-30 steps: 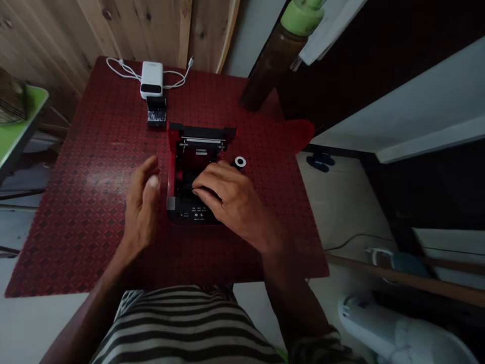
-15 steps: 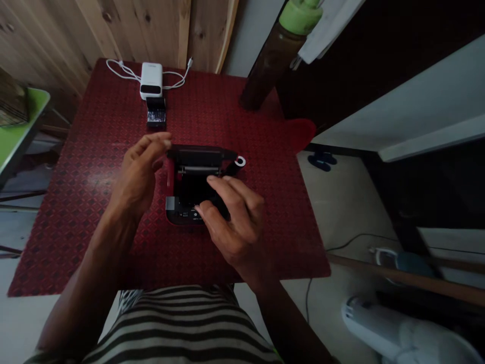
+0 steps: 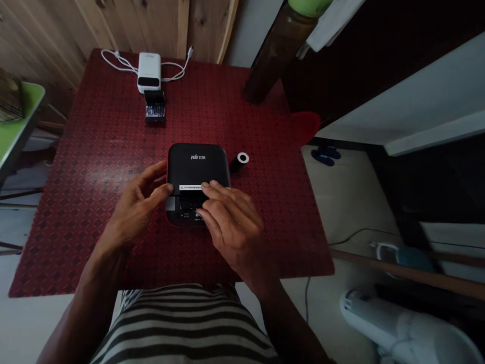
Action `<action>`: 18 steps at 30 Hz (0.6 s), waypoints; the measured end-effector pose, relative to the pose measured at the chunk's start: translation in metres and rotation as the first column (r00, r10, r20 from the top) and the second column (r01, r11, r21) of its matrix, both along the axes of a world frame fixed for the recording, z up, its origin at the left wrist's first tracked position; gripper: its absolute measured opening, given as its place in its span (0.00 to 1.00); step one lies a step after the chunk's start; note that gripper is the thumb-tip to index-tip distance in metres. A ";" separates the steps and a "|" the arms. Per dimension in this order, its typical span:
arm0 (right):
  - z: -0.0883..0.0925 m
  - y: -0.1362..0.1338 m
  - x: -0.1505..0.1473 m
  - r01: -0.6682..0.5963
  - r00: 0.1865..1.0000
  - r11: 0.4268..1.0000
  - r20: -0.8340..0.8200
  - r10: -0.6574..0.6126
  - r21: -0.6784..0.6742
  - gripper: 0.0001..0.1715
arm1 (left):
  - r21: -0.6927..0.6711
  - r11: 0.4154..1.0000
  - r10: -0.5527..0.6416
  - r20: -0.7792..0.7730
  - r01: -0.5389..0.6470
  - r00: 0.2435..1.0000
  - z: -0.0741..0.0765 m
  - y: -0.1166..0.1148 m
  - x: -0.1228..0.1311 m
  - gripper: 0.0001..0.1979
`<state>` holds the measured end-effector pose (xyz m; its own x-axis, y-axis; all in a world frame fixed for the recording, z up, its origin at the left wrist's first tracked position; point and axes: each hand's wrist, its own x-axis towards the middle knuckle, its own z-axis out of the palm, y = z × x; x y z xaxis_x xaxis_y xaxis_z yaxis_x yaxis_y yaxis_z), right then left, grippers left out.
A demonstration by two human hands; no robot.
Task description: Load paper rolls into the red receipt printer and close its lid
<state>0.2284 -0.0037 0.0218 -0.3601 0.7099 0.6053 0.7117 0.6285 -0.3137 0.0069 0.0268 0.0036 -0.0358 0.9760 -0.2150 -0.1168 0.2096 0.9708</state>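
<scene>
A black and red device [image 3: 198, 164] with a white label strip rests on the red patterned table [image 3: 113, 131], its lid lowered over the body. My left hand [image 3: 138, 205] is at the device's left side, thumb on the lid's corner and fingers apart along the edge. Over the front right part lies my right hand [image 3: 229, 215], thumb and fingers drawn together at the front edge of the lid; what they pinch, if anything, is hidden. A black roll with a white core [image 3: 242, 158] lies just right of the device.
A white power bank [image 3: 149, 71] with cables and a small black open case [image 3: 154, 107] are at the back left. A dark bottle [image 3: 278, 50] with a green cap stands at the back right, near a red stool [image 3: 306, 126].
The device's lid has swung down from raised to lying over the body. My left hand has moved down with it, while my right hand has stayed near the front edge.
</scene>
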 end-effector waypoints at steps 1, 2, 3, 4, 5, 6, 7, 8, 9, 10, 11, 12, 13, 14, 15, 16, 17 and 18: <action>0.001 -0.001 0.000 0.004 1.000 1.000 -0.002 -0.004 -0.009 0.09 | 0.008 1.000 -0.003 -0.009 0.003 1.000 -0.001 0.000 -0.001 0.32; 0.002 -0.001 0.000 0.007 1.000 1.000 -0.002 -0.007 -0.019 0.10 | 0.014 1.000 -0.006 -0.015 0.006 1.000 -0.001 -0.001 -0.002 0.33; 0.002 -0.002 0.000 0.009 1.000 0.999 -0.001 -0.010 -0.031 0.10 | 0.019 1.000 -0.010 -0.019 0.011 1.000 -0.002 -0.001 -0.002 0.33; 0.002 -0.002 -0.001 0.011 1.000 0.999 -0.001 -0.011 -0.040 0.10 | 0.024 1.000 -0.015 -0.021 0.015 1.000 -0.002 -0.001 -0.003 0.32; 0.002 -0.002 -0.001 0.011 1.000 0.999 -0.004 -0.011 -0.047 0.09 | 0.029 0.999 -0.017 -0.023 0.017 1.000 -0.002 -0.001 -0.003 0.32; 0.001 -0.002 -0.001 0.009 1.000 0.999 -0.009 -0.009 -0.054 0.09 | 0.031 0.999 -0.018 -0.025 0.019 1.000 -0.003 -0.001 -0.003 0.32; 0.000 -0.002 -0.001 0.007 1.000 0.998 -0.017 -0.008 -0.060 0.09 | 0.032 0.999 -0.016 -0.026 0.017 1.000 -0.003 0.000 -0.002 0.32; -0.002 -0.002 -0.001 0.002 1.000 0.998 -0.026 -0.004 -0.063 0.08 | 0.031 0.999 -0.009 -0.025 0.010 1.000 -0.003 -0.001 -0.002 0.32; -0.003 -0.002 0.000 -0.007 0.999 0.998 -0.038 0.005 -0.063 0.07 | 0.029 1.000 0.001 -0.022 -0.001 1.000 -0.004 -0.001 -0.001 0.32; -0.005 -0.003 0.001 -0.019 0.998 0.998 -0.059 0.016 -0.062 0.07 | 0.025 1.000 0.013 -0.021 -0.013 1.000 -0.005 -0.003 0.000 0.31; -0.007 -0.004 0.002 -0.028 0.996 0.998 -0.092 0.022 -0.061 0.09 | 0.024 0.999 0.027 -0.023 -0.027 0.999 -0.006 -0.005 0.001 0.31; -0.009 -0.005 0.004 -0.029 0.991 0.998 -0.134 0.021 -0.058 0.14 | 0.026 0.999 0.039 -0.026 -0.039 0.999 -0.007 -0.008 0.002 0.30; -0.011 -0.008 0.007 -0.014 0.983 0.998 -0.185 0.003 -0.058 0.20 | 0.030 0.998 0.047 -0.027 -0.047 0.999 -0.008 -0.012 0.003 0.28; -0.015 -0.012 0.010 0.012 0.971 0.998 -0.238 -0.027 -0.064 0.25 | 0.035 0.998 0.051 -0.023 -0.050 0.998 -0.009 -0.016 0.004 0.27; -0.019 -0.016 0.013 0.046 0.955 0.996 -0.290 -0.068 -0.079 0.29 | 0.038 0.998 0.050 -0.018 -0.049 0.999 -0.010 -0.021 0.004 0.27; -0.024 -0.021 0.016 0.081 0.935 0.992 -0.337 -0.110 -0.101 0.33 | 0.036 0.998 0.046 -0.015 -0.046 0.999 -0.011 -0.025 0.005 0.27; -0.029 -0.026 0.019 0.105 0.914 0.985 -0.376 -0.149 -0.134 0.36 | 0.032 0.999 0.043 -0.015 -0.043 0.999 -0.011 -0.029 0.005 0.27; -0.036 -0.032 0.021 0.116 0.896 0.977 -0.406 -0.182 -0.180 0.40 | 0.027 0.999 0.042 -0.020 -0.041 0.999 -0.011 -0.032 0.005 0.28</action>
<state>0.2491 -0.0353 -0.0141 0.0199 0.8279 0.5606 0.5758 0.4489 -0.6833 0.0122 -0.0052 -0.0079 -0.0804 0.9789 -0.1879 -0.1047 0.1791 0.9782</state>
